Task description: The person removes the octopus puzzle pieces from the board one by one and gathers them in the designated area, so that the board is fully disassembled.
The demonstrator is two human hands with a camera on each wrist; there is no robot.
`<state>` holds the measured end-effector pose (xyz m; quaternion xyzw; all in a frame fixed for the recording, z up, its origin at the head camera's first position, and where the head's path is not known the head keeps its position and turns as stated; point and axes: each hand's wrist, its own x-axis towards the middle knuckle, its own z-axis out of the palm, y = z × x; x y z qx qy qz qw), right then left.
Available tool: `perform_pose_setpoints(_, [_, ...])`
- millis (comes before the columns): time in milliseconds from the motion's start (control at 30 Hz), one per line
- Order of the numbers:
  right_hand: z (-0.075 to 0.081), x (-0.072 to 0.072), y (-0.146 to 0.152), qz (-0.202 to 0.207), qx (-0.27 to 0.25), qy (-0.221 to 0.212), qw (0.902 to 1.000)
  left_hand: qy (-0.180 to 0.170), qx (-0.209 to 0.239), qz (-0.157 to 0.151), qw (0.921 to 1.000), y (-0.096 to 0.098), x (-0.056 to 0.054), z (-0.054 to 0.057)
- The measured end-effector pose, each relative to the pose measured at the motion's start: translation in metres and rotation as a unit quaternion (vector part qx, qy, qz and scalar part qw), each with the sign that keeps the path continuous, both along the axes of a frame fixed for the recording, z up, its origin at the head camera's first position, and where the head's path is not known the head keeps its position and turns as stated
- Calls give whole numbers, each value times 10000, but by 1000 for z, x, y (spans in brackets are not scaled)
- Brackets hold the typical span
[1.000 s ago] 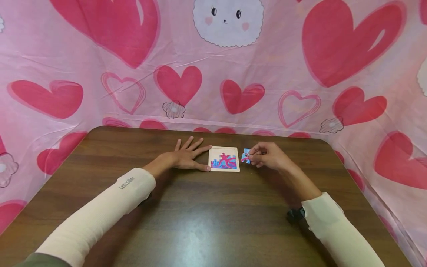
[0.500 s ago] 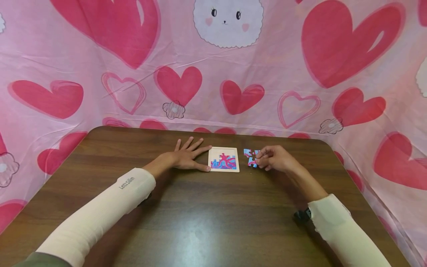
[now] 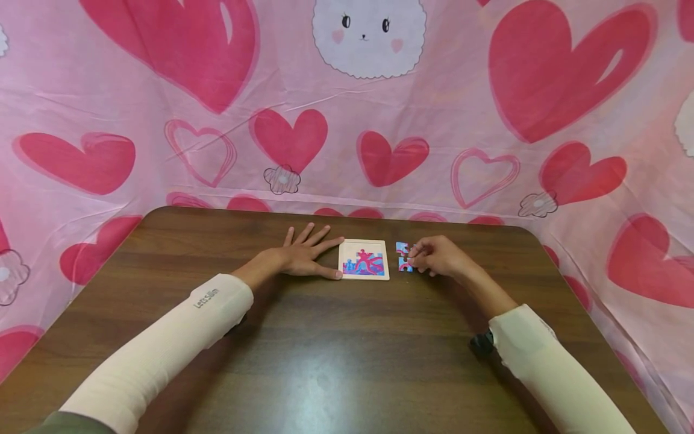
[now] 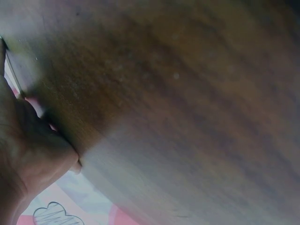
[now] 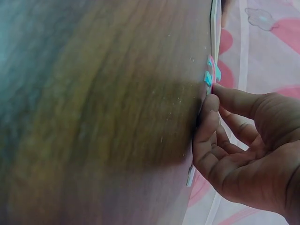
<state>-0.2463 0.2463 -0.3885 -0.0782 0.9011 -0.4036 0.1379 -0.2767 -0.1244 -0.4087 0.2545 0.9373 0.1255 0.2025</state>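
Observation:
A shallow wooden puzzle tray (image 3: 368, 278) lies on the table. Joined pieces with a pink octopus on blue (image 3: 370, 265) fill its lower part, and bare wood shows above them. My left hand (image 3: 300, 253) lies with fingers spread, index fingertip and thumb touching the tray's left corners. Right of the tray, my right hand (image 3: 441, 256) pinches a blue and pink puzzle piece (image 3: 404, 264) between thumb and finger. Just behind it lies another puzzle piece (image 3: 401, 247). In the right wrist view, the fingertips cover part of the pinched area, where blue and pink (image 5: 216, 72) protrudes.
The brown wooden table (image 3: 325, 337) extends toward me and to both sides. Behind it hangs a pink cloth (image 3: 336, 102) printed with hearts. A thin pale edge (image 5: 190, 177) shows under my right hand in the right wrist view.
My right hand first moved right, away from the tray, with the puzzle piece, then slightly back left. The two pieces now stand further apart than at first. My left hand stayed still.

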Motion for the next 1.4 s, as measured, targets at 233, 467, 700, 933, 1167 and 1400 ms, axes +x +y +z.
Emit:
perform_pose_setpoints(233, [0, -2, -3, -20, 69, -1, 10000, -16, 12, 2, 10000, 1, 0, 1])
perform_pose_setpoints(467, [-2, -4, -5, -83, 58, 51, 9999, -28, 9, -1, 10000, 0, 0, 1])
perform_pose_setpoints(700, [-4, -4, -3, -148, 4, 68, 9999, -39, 38, -30, 10000, 1, 0, 1])
perform_pose_setpoints(933, [-2, 0, -5, -148, 72, 204, 9997, -19, 30, -42, 10000, 2, -1, 0])
perform_pose_setpoints(1167, [0, -1, -14, 136, -91, 470, 9988, -27, 36, -19, 10000, 1, 0, 0])
perform_pose_setpoints(1400, [0, -5, -30, 234, -424, 443, 9978, -10, 54, -45, 10000, 0, 1, 1])
